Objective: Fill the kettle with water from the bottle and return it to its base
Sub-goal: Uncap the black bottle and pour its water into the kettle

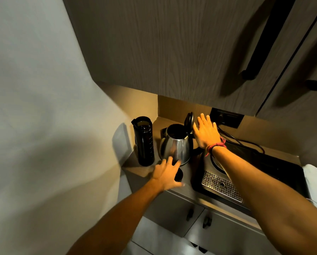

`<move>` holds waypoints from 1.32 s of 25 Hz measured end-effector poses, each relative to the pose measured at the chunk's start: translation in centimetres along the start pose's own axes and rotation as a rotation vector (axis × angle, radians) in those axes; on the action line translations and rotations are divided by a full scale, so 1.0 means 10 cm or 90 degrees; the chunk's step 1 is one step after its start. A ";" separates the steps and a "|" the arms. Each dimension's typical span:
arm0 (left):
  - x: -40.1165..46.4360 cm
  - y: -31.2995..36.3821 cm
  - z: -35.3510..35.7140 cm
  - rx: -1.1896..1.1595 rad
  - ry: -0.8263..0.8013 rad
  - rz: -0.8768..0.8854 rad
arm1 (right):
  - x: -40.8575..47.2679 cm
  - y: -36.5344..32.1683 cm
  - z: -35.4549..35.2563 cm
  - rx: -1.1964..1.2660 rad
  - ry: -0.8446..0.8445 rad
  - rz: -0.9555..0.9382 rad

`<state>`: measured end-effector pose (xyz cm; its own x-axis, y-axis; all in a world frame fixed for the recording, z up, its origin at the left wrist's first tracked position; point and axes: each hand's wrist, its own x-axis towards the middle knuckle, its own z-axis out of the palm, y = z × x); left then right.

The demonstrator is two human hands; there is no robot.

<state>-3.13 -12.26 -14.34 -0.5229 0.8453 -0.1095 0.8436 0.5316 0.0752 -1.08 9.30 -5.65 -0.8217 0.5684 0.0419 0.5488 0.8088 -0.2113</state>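
A steel kettle [177, 149] stands on the counter with its black lid [189, 120] tipped up and its mouth uncovered. To its left stands a tall black bottle [144, 141], uncapped, with liquid showing at its mouth. My left hand [165, 174] is low in front of the kettle, fingers spread and blurred; a round black cap [179, 175] lies between its thumb and forefinger, and contact is unclear. My right hand [206, 132] is flat with fingers apart, just right of the raised lid. A round kettle base [216, 163] shows partly under my right forearm.
A black tray [275, 170] with a metal drip grille [221, 185] fills the counter's right side. Black cords [246, 142] run to a wall socket [226, 117] at the back. Wooden cabinets hang low overhead. A white wall closes the left; cupboard doors sit below.
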 end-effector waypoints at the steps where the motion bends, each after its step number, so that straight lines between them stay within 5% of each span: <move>1: 0.00 -0.03 -0.12 -0.003 0.099 0.021 | 0.00 0.00 0.00 0.002 0.003 -0.002; 4: 0.08 -0.29 -0.66 -0.034 0.427 0.076 | 0.00 0.01 0.01 0.016 0.006 -0.001; 8: 0.08 -0.86 -1.13 -0.197 0.601 -0.182 | 0.00 0.00 0.03 0.021 0.002 -0.003; 11: 0.00 -1.07 -0.97 -0.578 0.451 -0.277 | -0.03 -0.02 0.01 0.010 -0.009 -0.004; 13: -0.02 -1.08 -0.80 -0.690 0.324 -0.279 | -0.03 -0.02 0.01 -0.013 -0.019 -0.013; 20: 0.06 -0.98 -0.73 -0.589 0.354 -0.293 | -0.06 -0.04 0.00 -0.004 -0.012 -0.007; 33: 0.21 -0.82 -1.06 -0.256 0.157 -0.219 | -0.10 -0.05 -0.01 0.070 0.016 0.019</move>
<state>-12.43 -14.31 -4.72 -0.8126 0.5817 0.0358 0.5322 0.7156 0.4524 -0.50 8.30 -5.51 -0.8004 0.5966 0.0577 0.5515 0.7707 -0.3191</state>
